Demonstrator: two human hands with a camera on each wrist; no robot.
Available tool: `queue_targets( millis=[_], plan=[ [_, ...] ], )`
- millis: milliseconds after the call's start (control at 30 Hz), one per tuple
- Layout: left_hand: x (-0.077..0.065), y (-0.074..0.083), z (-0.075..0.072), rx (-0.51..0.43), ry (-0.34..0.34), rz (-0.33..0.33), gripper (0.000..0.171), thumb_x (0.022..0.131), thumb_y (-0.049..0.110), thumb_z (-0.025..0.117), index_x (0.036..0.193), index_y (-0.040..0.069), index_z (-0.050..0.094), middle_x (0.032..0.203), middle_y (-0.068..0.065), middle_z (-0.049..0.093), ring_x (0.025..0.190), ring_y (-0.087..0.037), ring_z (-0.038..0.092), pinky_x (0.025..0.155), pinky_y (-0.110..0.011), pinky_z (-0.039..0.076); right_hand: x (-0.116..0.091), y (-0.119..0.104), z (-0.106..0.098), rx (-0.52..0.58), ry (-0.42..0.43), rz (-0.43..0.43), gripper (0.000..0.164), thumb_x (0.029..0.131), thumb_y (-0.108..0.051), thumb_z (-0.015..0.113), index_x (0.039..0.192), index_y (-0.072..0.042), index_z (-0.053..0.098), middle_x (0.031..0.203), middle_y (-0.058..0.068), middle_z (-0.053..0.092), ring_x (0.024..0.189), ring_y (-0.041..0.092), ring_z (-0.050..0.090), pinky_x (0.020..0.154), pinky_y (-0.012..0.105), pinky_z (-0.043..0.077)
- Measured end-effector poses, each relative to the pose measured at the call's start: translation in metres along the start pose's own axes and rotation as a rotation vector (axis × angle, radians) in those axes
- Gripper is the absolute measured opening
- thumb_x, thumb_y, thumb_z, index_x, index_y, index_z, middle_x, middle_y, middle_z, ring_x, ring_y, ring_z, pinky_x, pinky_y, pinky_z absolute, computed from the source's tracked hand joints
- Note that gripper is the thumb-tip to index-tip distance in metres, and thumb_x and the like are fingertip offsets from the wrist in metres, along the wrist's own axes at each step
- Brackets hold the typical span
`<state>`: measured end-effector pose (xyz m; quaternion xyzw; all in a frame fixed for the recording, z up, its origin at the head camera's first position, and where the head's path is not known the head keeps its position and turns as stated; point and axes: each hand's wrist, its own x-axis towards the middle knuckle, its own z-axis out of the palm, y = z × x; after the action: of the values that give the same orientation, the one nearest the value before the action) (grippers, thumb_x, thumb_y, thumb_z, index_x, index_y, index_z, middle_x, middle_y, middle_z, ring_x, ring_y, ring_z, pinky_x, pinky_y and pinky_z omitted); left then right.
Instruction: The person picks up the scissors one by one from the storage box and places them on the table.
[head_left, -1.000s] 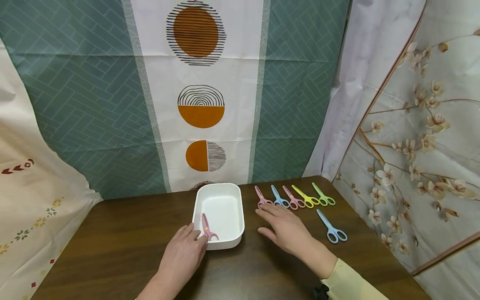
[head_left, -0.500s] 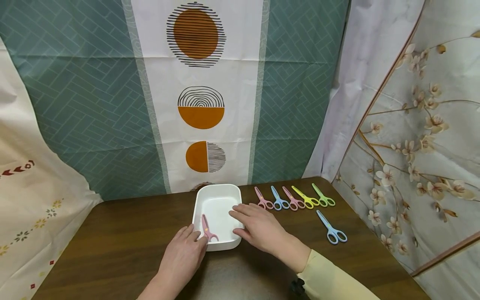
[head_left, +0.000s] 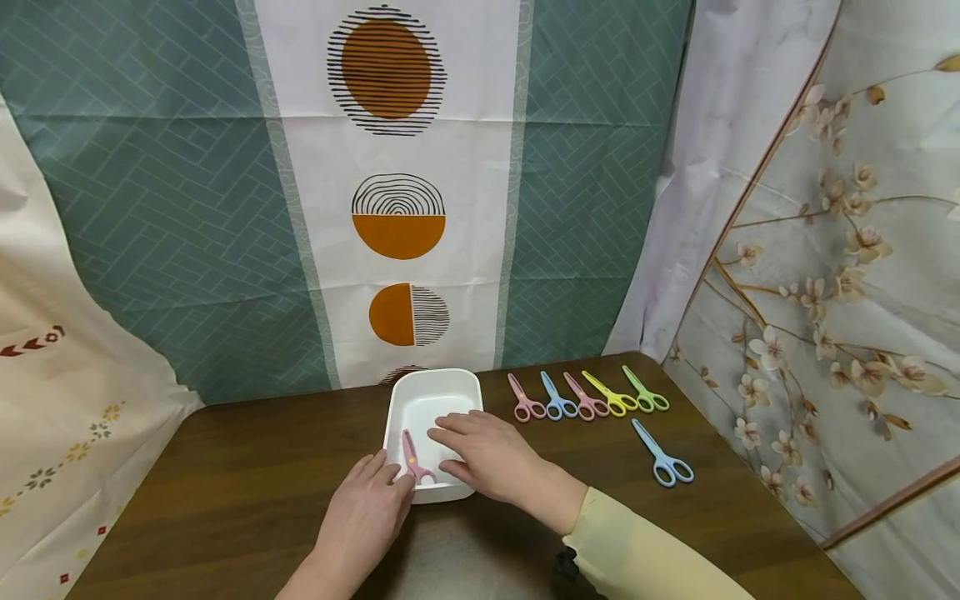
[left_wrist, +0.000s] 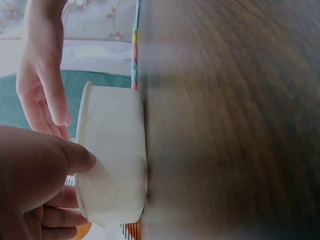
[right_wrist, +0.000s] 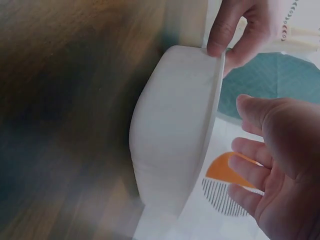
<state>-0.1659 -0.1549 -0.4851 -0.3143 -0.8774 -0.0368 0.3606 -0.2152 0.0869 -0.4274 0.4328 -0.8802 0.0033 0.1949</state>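
A white rectangular tray (head_left: 433, 493) stands on the table, holding a pair of pink scissors (head_left: 410, 455) along its left side. My left hand (head_left: 367, 510) grips the tray's near left corner; in the left wrist view its thumb (left_wrist: 82, 159) lies against the outer wall. Over the tray's near right part is my right hand (head_left: 483, 457), fingers loosely extended with nothing held. In the right wrist view those fingers (right_wrist: 250, 167) are above the rim, apart from the tray (right_wrist: 175, 120).
Several scissors lie in a row at the back right: pink (head_left: 527, 402), blue (head_left: 558, 400), another pink (head_left: 587, 398), yellow (head_left: 613, 395) and green (head_left: 647, 392). Nearer lies a separate blue pair (head_left: 663, 458). Patterned curtains (head_left: 585, 208) surround the wooden table (head_left: 247, 492).
My right hand has moved left from near the scissors row to over the tray. The left hand stays at the tray corner, and the scissors have not moved.
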Motion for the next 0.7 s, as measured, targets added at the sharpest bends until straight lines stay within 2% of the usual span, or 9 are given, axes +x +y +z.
queue_targets(
  millis=[433, 700],
  plan=[
    [0.0, 0.0, -0.002, 0.01, -0.035, -0.012, 0.024, 0.078, 0.012, 0.094, 0.087, 0.011, 0.071, 0.09, -0.011, 0.077, 0.106, -0.042, 0.075, 0.099, -0.056, 0.061, 0.024, -0.005, 0.019, 0.031, -0.142, -0.023, 0.038, 0.106, -0.037, 0.076, 0.142, -0.024, 0.076, 0.145, -0.002, 0.072, 0.133, 0.014, 0.067, 0.116, 0.031, 0.052],
    [0.0, 0.001, -0.001, -0.013, -0.004, -0.008, 0.017, 0.082, 0.01, 0.087, 0.087, 0.011, 0.072, 0.09, -0.012, 0.077, 0.104, -0.043, 0.075, 0.098, -0.056, 0.061, 0.033, -0.008, 0.027, 0.022, -0.2, -0.085, 0.03, 0.11, -0.027, 0.071, 0.139, -0.028, 0.078, 0.143, -0.009, 0.073, 0.129, 0.008, 0.069, 0.113, 0.024, 0.051]
  ],
)
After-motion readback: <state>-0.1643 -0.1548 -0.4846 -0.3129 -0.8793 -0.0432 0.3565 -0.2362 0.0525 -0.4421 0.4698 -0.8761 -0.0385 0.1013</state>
